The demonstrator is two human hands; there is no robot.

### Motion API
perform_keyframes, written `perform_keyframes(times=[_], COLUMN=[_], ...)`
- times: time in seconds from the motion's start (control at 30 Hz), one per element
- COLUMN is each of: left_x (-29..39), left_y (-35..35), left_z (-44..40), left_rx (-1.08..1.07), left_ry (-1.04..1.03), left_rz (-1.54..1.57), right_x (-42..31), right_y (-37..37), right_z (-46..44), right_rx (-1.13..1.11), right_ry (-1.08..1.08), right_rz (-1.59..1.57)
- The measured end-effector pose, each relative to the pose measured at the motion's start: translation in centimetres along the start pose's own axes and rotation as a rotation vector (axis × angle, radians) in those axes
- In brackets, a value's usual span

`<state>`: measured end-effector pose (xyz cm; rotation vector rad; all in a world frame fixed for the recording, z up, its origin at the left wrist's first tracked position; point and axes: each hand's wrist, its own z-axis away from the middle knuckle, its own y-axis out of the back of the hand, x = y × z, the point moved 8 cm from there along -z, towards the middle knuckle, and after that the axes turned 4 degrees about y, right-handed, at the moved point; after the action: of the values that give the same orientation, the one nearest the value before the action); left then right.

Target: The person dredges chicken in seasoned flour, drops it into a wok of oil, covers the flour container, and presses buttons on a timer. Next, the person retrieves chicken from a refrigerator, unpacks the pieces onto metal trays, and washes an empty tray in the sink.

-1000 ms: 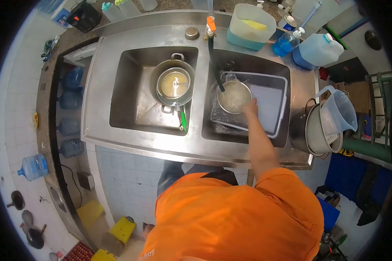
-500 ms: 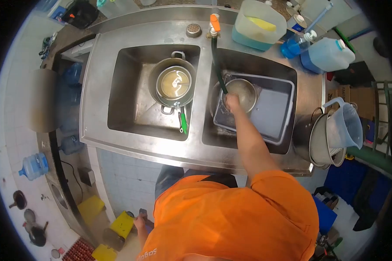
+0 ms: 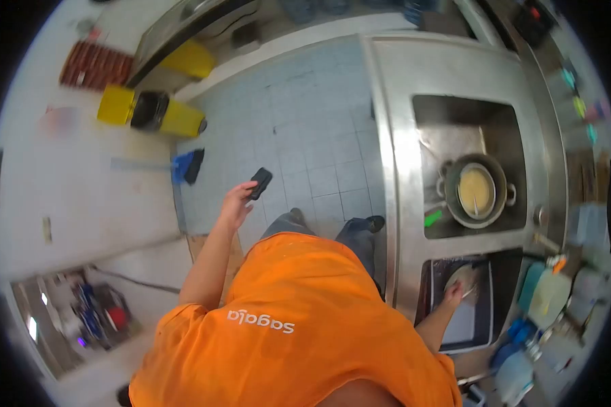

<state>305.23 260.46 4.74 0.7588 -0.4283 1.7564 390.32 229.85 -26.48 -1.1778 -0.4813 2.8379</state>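
My left hand (image 3: 236, 203) is out over the tiled floor, its fingers closed round a small black rectangular object (image 3: 261, 184) that looks like a phone. On the other side, my right hand (image 3: 454, 294) reaches into the sink basin nearer me. Its fingers are closed at the rim of a round metal bowl (image 3: 463, 277), somewhat blurred. This bowl lies in a grey plastic tub (image 3: 463, 325) within the basin. The other basin has a large two-handled pot (image 3: 501, 197) with a smaller vessel of cloudy yellowish liquid (image 3: 474, 186) inside it. A green handle (image 3: 432, 218) lies beside the pot.
A steel sink counter (image 3: 392, 156) runs along my right. Containers of blue-green liquid (image 3: 548, 298) stand behind the tap (image 3: 546, 242). Yellow bins (image 3: 176, 117) and a blue dustpan (image 3: 183, 167) are on the far left, by the wall.
My view has turned left, swinging the sinks to the right side. My left hand and the black object have come fully into view. My right hand stays at the bowl.
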Motion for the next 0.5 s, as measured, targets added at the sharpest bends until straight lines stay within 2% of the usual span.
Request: perform_keyframes(times=[0.07, 0.1, 0.17, 0.2, 0.23, 0.27, 0.3, 0.33, 0.37, 0.4, 0.43, 0.47, 0.5], left_x=[0.2, 0.4, 0.8, -0.3, -0.1, -1.5, -3.0, -4.1, -4.6, -5.7, -7.2, -9.1, -10.8], left_y=[1.5, 2.8, 6.8, 9.6, 11.9, 15.2, 18.6, 21.7, 24.7, 27.4, 30.3, 33.3, 36.0], left_z=[1.8, 2.5, 4.3, 4.3, 6.4, 7.0, 7.5, 8.7, 10.3, 11.6, 12.1, 12.2, 12.8], left_rx=[0.012, 0.032, 0.109, 0.172, 0.270, 0.336, 0.397, 0.417, 0.439, 0.458, 0.488, 0.525, 0.570], left_ry=[-0.058, -0.137, -0.312, -0.426, -0.413, -0.496, -0.570, -0.558, -0.550, -0.539, -0.558, -0.571, -0.577], left_rz=[0.090, 0.070, 0.023, 0.006, -0.088, -0.154, -0.224, -0.228, -0.233, -0.233, -0.200, -0.168, -0.147], right_x=[-3.0, -4.8, -8.0, -6.4, -5.2, -4.0, -2.7, -0.8, 1.4, 4.1, 6.7, 10.3, 14.7], right_y=[-3.0, -5.5, -11.3, -15.5, -19.9, -24.7, -29.7, -36.1, -44.0, -48.9, -53.5, -56.5, -59.0], right_z=[5.2, 7.5, 6.8, 5.2, 4.5, 5.5, 7.3, 17.1, 31.1, 39.5, 48.1, 53.0, 53.5], right_rx=[0.271, 0.319, 0.198, -0.037, -0.274, -0.498, -0.724, -0.800, -0.873, -1.080, -1.280, -1.550, -1.658], right_ry=[0.103, 0.183, 0.584, 0.554, 0.516, 0.483, 0.436, 0.397, 0.348, 0.291, 0.161, -0.066, -0.332], right_rz=[0.510, 0.733, 1.445, 1.459, 1.466, 1.479, 1.463, 1.322, 1.182, 0.872, 0.555, 0.178, -0.035])
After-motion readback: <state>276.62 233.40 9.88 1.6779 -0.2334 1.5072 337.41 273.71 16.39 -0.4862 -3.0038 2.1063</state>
